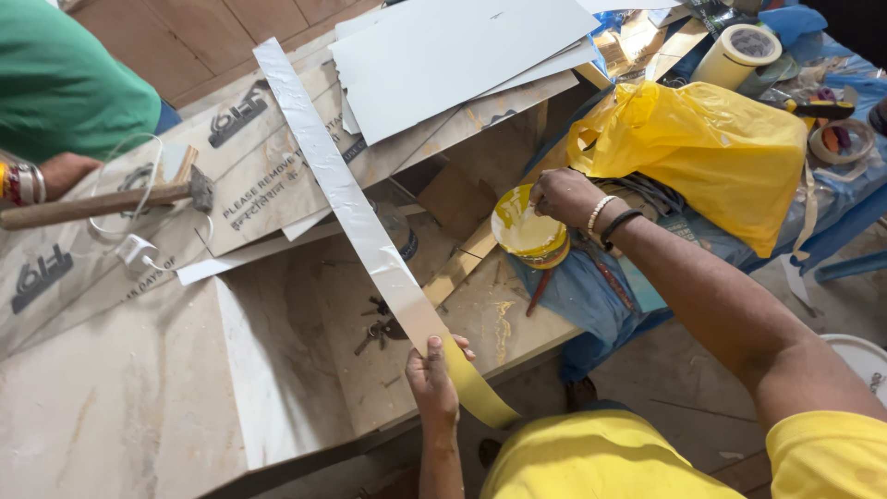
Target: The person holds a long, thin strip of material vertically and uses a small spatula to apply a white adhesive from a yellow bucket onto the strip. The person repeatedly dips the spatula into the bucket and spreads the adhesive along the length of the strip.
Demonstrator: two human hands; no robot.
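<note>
Left hand (432,377) pinches the long, thin, floppy laminate strip (356,208) at its near end; right hand (565,196) grips the yellow glue tin (527,233).

Workbench (139,407): laminate sheets (462,46), hammer (102,201), keys (374,328), yellow bag (711,148).

Left hand (432,377) holds strip (356,208); right hand (562,196) in tin (527,231).

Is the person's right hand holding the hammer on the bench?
No, the right hand reaches into an open can of yellow adhesive, while the hammer lies apart at the bench's far left.
</note>
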